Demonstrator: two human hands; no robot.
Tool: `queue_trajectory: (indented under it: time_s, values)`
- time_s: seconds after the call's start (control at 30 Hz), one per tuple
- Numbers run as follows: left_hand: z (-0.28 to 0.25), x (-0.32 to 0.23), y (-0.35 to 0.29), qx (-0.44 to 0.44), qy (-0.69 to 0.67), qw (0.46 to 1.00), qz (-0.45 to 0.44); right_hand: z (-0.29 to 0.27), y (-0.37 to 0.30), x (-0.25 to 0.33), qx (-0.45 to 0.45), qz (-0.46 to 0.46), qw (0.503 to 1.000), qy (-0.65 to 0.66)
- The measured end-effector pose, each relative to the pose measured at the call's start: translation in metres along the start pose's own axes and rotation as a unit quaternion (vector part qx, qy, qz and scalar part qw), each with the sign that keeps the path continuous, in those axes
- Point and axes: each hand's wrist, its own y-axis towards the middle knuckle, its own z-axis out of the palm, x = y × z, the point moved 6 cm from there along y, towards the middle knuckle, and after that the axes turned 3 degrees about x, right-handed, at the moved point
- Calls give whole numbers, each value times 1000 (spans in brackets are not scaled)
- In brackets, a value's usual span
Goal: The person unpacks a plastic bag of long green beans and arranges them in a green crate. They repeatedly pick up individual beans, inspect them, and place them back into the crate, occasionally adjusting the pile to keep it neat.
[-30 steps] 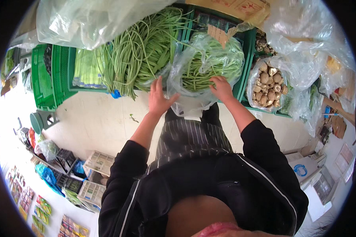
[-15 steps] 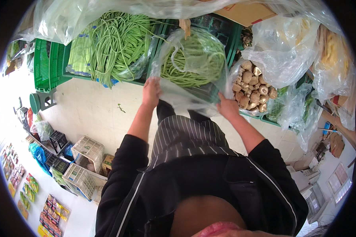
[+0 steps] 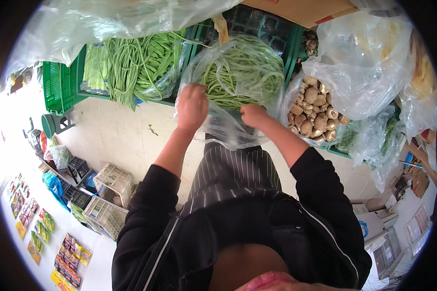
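A large clear plastic bag (image 3: 257, 48) of long green beans (image 3: 223, 87) lies in a dark green crate in front of me. My left hand (image 3: 193, 104), fingers closed, grips the bag's near left side. Closer to the middle, my right hand (image 3: 254, 115) is closed on the same bag beside the near edge of the beans. Loose plastic hangs below both hands, over my striped apron (image 3: 233, 167). The ends of the fingers are partly hidden by the hands themselves.
Left of the bag, more long beans (image 3: 126, 68) fill a crate beside a green basket (image 3: 60, 85). Brown mushrooms (image 3: 313, 114) sit in a bag to the right, near bagged greens (image 3: 369, 136). Pale plastic crates (image 3: 114, 182) stand at the lower left; plastic sheeting (image 3: 131, 19) drapes overhead.
Both hands have moved inward and up toward the beans, the right one more to the left. The bag's near edge, stretched between them before, is now bunched and slack.
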Motion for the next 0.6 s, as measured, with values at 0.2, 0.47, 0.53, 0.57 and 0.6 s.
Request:
queue_trajectory:
  time_s: [0.2,0.47,0.53,0.57,0.6]
  values:
    - [47,16,70,116,203,971,40,-104,12,-47,-200,50,967,150]
    - [17,-2,170,2,165,979,119,-204,6,-50,-476,-118,868,-78]
    - [20,2,187,11,137,983,119,-201,25,-60,-461,-100,872,-131]
    - [21,6,198,8,130,984,123,-200,35,-68,-459,-107,873,-127]
    - [27,9,205,21,150,980,131,-201,42,-76,-466,-130,866,-128]
